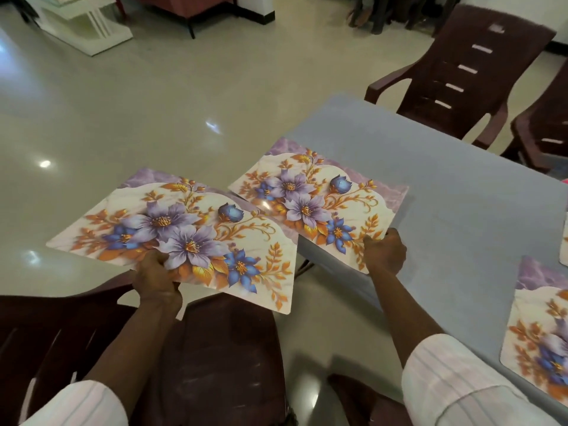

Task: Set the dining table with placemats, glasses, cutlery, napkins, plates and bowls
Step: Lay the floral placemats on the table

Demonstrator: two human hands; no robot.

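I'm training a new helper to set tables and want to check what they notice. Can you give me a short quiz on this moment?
1. True or false: the left hand holds its placemat flat on the table.
2. What does the right hand grip? A a glass; B a second placemat; C a plate.
3. Fill in: below the left hand's placemat stands a brown ___.
Key: 1 false, it is held off the table's edge; 2 B; 3 chair.
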